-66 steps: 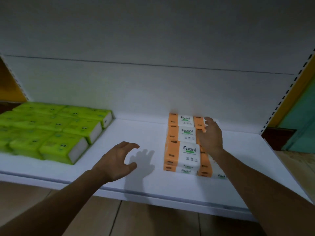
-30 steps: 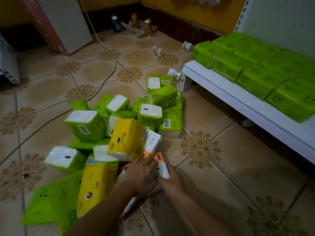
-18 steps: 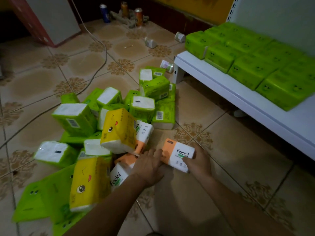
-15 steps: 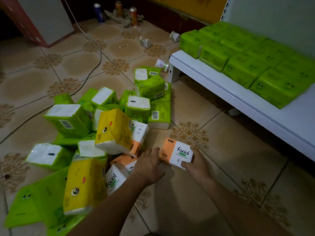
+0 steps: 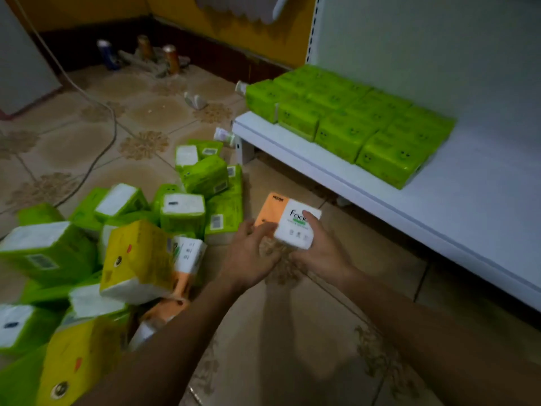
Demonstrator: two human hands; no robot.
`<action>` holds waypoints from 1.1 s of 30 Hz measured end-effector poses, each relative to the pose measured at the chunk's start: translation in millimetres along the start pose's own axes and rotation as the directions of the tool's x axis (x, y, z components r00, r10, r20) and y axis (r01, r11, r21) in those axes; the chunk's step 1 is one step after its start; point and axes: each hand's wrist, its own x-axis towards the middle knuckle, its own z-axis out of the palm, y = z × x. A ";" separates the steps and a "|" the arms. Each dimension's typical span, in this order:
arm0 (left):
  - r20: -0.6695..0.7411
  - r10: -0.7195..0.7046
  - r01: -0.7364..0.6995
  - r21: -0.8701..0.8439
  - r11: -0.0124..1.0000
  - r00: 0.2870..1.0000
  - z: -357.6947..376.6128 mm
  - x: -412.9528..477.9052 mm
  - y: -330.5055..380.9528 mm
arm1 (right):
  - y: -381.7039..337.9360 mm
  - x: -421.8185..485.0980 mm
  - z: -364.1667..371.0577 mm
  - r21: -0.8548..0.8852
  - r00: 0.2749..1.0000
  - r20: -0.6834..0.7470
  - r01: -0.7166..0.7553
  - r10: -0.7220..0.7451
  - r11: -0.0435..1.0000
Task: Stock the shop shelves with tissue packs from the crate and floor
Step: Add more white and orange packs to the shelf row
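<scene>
An orange-and-white tissue pack (image 5: 282, 213) marked "Facial" is lifted off the tiled floor, in front of the low white shelf (image 5: 439, 218). My right hand (image 5: 319, 250) grips its white end, thumb across the top. My left hand (image 5: 250, 256) holds its orange end from below, fingers curled under it. A heap of green (image 5: 181, 212) and yellow tissue packs (image 5: 137, 259) lies on the floor to the left, with more orange packs (image 5: 187, 262) tucked among them. Rows of green packs (image 5: 351, 121) fill the shelf's left part.
A cable (image 5: 96, 112) runs across the floor at the left. Several cans (image 5: 169, 58) and small bottles stand by the far wall. A white upright panel (image 5: 409, 48) backs the shelf. Bare white shelf surface (image 5: 483, 183) lies right of the green packs.
I turned from the shelf to the floor heap, drew one orange pack out with both hands, and have now lifted it up and to the right, closer to the shelf.
</scene>
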 end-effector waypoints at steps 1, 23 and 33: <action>-0.016 0.064 -0.064 0.009 0.998 0.998 -6.9 9.6 16.8 | -4.9 4.2 -21.4 -0.055 0.997 -0.055 0.056 -0.059 0.997; 0.270 0.661 -0.692 0.027 0.722 0.700 170.7 35.9 374.6 | 127.3 -146.3 -412.8 -0.001 0.677 -0.735 -0.056 0.037 0.998; 0.346 0.610 -0.637 -0.042 0.769 0.713 256.7 27.0 403.7 | 257.1 -199.0 -474.4 0.253 0.472 -0.814 -0.235 0.338 0.938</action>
